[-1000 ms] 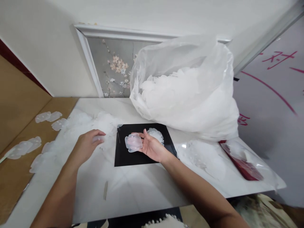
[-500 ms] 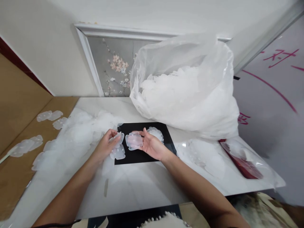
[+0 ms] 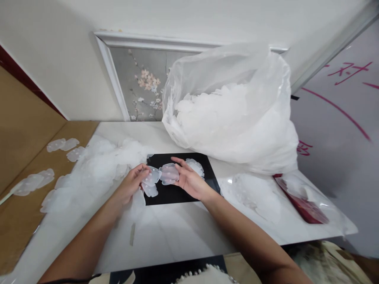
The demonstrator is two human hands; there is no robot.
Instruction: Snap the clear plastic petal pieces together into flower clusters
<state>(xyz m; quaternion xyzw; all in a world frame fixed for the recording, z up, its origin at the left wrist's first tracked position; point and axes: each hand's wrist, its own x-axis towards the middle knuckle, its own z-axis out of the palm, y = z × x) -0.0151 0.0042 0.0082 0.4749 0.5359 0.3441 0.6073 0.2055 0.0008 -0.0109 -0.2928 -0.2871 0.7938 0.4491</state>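
Two hands grip translucent pieces: left hand [image 3: 130,185] one [image 3: 151,176], right hand [image 3: 189,182] another [image 3: 169,173]; red writing [image 3: 349,73] unreadable.

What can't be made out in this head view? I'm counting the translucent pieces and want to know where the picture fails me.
- Pieces in the big plastic bag: head view, blurred together behind the film, uncountable.
- Loose pile left of the black mat: overlapping pieces merge.
- Piece in the right hand: partly covered by fingers.
- Pieces in the left hand: overlapped, number unclear.
- Red item: under glossy plastic, unidentifiable.

Translucent frosted plastic pieces [image 3: 169,174] lie over a glossy black sheet [image 3: 177,193] on smooth, marble-look tabletop [image 3: 177,232].
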